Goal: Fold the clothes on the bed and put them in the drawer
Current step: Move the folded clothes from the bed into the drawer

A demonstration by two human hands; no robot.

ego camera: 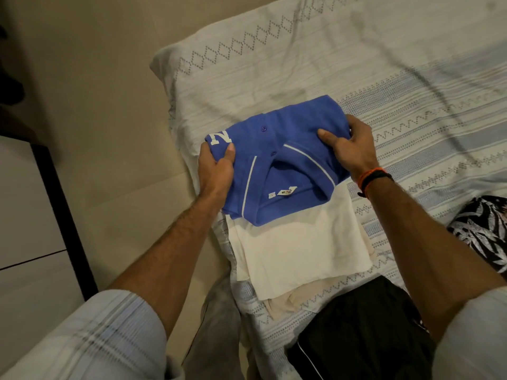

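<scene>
Gripping the folded blue polo (277,149) at both sides, over the bed (315,61). Left hand (216,167) curling round its left edge, thumb pressing on top just beside the white numeral patch (220,138), remaining fingers tucked under the cloth and hidden. Right hand (349,144) clasping the right edge, thumb lying across the top, fingers wrapping down the far side. Showing collar with white piping, two buttons and a small neck label facing the camera. Lying partly over a folded white garment (296,248), which is resting on the patterned bedsheet near the bed's left edge; peeking out beneath that, a beige piece (282,303). Sitting nearer the camera on the sheet, a black garment (356,333) with a thin white stripe. Lying at the right edge, a black-and-white leaf-print cloth (482,231). Wearing an orange and black band (374,176) on the right wrist. Standing at the left, a white cabinet (27,215) with a dark edge, beside the tiled floor (109,105).
</scene>
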